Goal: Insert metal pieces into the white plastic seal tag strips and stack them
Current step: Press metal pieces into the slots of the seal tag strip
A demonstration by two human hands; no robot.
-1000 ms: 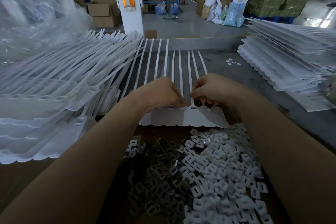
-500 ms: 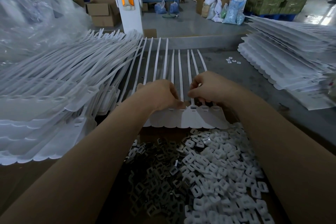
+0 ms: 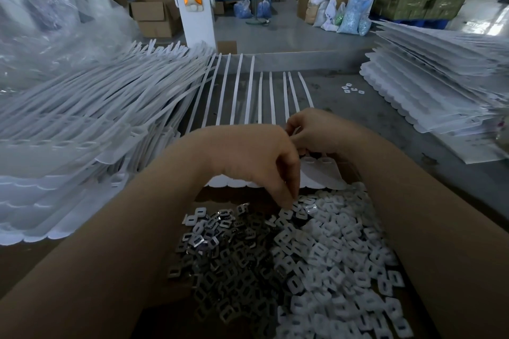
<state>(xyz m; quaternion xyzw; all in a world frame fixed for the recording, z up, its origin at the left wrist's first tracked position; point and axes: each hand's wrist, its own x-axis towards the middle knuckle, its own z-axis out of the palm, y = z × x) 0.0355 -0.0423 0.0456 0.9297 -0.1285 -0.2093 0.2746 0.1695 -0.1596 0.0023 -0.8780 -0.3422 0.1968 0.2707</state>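
My left hand (image 3: pixel 256 162) dips curled fingers (image 3: pixel 287 201) into the metal pieces (image 3: pixel 220 256), apparently pinching one, next to seat in the strip (image 3: pixel 319 173) my right hand (image 3: pixel 316 132) pinches.

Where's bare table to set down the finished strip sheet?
The grey tabletop is bare between the strip sheet under the hands and the right stack, apart from a few loose pieces. The left stack crowds its side to the edge. The pile of pieces fills the front, where the left hand reaches down.
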